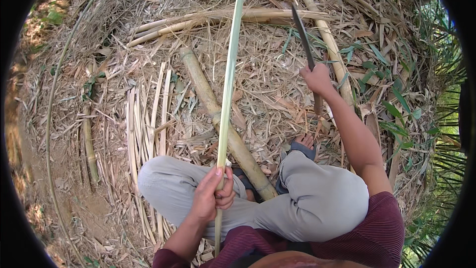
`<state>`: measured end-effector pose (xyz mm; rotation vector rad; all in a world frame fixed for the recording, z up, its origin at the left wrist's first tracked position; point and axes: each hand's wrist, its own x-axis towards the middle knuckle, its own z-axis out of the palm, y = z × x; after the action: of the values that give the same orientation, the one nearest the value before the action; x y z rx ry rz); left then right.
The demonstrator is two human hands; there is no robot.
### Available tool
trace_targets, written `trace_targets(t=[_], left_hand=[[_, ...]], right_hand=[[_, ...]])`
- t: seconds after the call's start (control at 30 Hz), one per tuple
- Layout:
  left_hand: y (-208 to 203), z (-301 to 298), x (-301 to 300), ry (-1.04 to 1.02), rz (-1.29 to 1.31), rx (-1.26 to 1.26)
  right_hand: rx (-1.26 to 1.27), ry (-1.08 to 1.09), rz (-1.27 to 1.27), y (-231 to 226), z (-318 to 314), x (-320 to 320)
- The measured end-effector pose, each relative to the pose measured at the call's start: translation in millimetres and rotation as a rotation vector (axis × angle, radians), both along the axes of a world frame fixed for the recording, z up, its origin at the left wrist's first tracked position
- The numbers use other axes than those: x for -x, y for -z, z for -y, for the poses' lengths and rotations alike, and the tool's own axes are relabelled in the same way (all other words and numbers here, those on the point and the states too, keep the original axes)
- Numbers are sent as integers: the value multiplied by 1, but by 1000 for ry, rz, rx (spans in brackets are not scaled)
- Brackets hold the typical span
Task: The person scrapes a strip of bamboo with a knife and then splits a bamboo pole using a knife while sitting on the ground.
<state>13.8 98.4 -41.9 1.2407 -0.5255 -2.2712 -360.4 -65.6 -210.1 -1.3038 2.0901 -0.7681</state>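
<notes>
Sitting on the ground, the person is showing a maroon ribbed shirt [377, 233] at the bottom of the frame, with knees bent in grey trousers [317, 198]. Their left hand [212, 196] is closing fully around a long, thin green bamboo strip [228, 84], gripping it near its lower end just above the left knee; the strip is running from below the hand straight up and away to the top edge of the view. Their right hand [317, 79] is wrapping tightly around the handle of a long dark-bladed knife [303, 37], holding it raised well to the right of the strip, blade pointing up and away, not touching it. A thick bamboo pole [223, 124] is lying diagonally under the legs, crossing beneath the strip. Pale split slats [148, 114] are lying in a loose bundle to the left, on dry leaf litter [267, 89].
</notes>
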Motion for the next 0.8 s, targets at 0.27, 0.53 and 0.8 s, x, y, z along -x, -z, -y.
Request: trace_targets(t=[0.27, 0.53, 0.8], left_hand=[[-18, 43, 31, -39, 291, 244], [14, 39, 25, -128, 127, 135], [8, 38, 38, -158, 106, 117]], right_hand=[[475, -590, -28, -87, -47, -121], [485, -897, -214, -100, -76, -165], [667, -815, -271, -82, -60, -156]])
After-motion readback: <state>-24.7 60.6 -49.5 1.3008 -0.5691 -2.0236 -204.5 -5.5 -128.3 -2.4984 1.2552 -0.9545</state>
